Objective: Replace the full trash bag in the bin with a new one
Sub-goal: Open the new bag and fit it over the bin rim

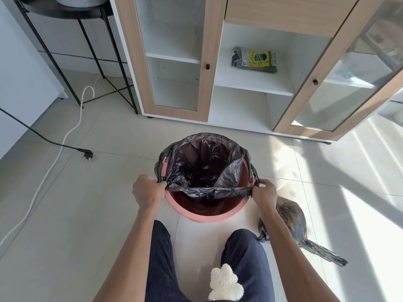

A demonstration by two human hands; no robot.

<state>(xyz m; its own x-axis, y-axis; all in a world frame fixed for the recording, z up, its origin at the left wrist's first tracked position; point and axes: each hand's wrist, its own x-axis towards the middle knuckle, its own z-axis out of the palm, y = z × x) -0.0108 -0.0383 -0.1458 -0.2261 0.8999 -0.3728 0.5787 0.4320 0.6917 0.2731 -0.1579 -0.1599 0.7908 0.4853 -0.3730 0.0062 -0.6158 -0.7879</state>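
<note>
A pink round bin (205,215) stands on the tiled floor in front of me. A new black trash bag (202,164) hangs inside it, its far edge folded over the far rim. My left hand (147,190) and my right hand (265,191) each grip the bag's near edge, stretched taut between them above the near rim. The full trash bag (293,221), tied shut, lies on the floor just right of the bin, behind my right forearm.
A cabinet (205,62) with its right door (340,79) swung open stands behind the bin; a pack of bags (254,59) lies on its shelf. A black side table (72,40) is at far left. A white cable (72,131) and a black plug (86,153) lie on the floor.
</note>
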